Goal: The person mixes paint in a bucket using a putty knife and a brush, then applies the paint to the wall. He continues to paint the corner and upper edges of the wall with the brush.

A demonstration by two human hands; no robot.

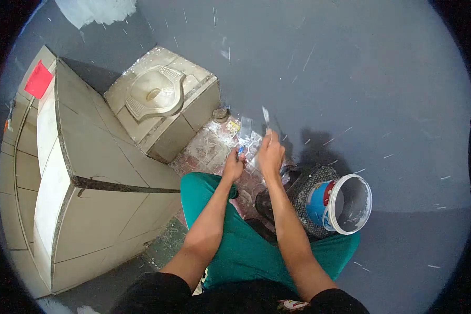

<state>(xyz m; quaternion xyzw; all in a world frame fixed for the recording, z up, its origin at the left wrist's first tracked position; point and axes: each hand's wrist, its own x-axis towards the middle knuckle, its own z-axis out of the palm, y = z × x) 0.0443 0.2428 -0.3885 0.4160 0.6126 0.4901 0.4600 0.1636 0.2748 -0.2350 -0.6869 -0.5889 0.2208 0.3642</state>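
Note:
My left hand [234, 165] is closed round the blue handle [241, 149] of a tool with a wide, see-through-looking blade [245, 127] pointing away from me. To its right, my right hand [271, 153] grips a narrow scraper, whose whitish tip [266, 113] sticks up past the fingers in front of the grey wall. The two hands are apart. Its handle is hidden in my fist. At my right knee, a white bucket [351, 204] with a blue and red label lies tilted with its opening to the right; white residue coats its inside.
A squat toilet [155, 93] is set in a raised tiled block at the upper left. Left of me stands a low tiled partition [104, 146] with a red piece [38, 79] on it. The grey wall [382, 94] has white streaks. White debris covers the floor [199, 152].

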